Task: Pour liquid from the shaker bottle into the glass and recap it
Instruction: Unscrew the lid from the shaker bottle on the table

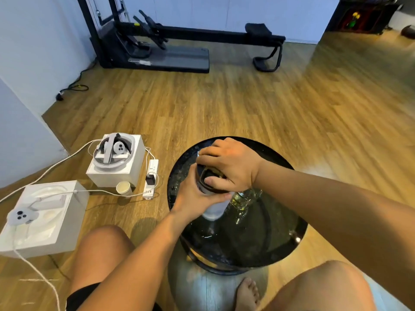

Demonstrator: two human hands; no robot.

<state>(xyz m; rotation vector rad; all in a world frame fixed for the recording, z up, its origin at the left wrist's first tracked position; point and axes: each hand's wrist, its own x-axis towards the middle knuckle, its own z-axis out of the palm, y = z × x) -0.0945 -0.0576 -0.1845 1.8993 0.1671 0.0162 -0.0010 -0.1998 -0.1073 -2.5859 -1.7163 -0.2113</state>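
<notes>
table (299, 223): small, round, black glass top, right between the seated person's knees
shaker bottle (214, 211): standing on the table, a bit left of its middle; pale body, dark top
left hand (194, 198): grip wrapped round the bottle's body, just under the lid
right hand (229, 163): sitting on top of the bottle, grip clamped on the dark lid (207, 175), thumb on the near edge
glass (246, 198): also on the table, tight against the bottle's right side (touching or not, can't tell), yellowish liquid inside
floor left of the table: power strip (152, 173), paper cup (123, 188), white box (134, 173) holding a VR headset (113, 151)
further left of the table: second open box (67, 223) with a white controller (21, 216) on it
way behind the table: black exercise machine (179, 39) by the wall
</notes>
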